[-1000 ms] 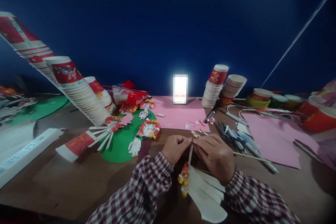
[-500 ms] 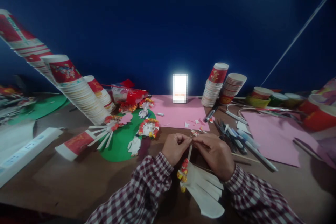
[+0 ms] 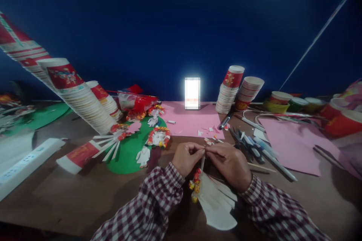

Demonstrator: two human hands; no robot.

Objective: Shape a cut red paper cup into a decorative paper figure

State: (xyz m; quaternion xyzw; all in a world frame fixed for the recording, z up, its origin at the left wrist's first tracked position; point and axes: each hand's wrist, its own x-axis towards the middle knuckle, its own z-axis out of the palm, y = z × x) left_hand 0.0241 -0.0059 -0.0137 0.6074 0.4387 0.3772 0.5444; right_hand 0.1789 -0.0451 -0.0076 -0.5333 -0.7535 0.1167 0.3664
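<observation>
Two hands [image 3: 207, 162] close together, bare tabletop [image 3: 135, 211] toward near edge.

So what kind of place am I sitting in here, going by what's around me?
Probably a craft table, perhaps in a classroom or workshop: cut-paper figures lie on green paper, small scraps litter a pink sheet, and stacks of paper cups stand around.

A power strip [image 3: 29, 167] lies on the left of the surface [image 3: 56, 211]. A lit screen [image 3: 192, 93] stands on a pink sheet [image 3: 186, 120], before a blue wall [image 3: 127, 26]. A red bag [image 3: 144, 102] lies left of the screen; a pen [image 3: 225, 121] lies at the sheet's right edge, near two cup stacks [image 3: 228, 90].
</observation>
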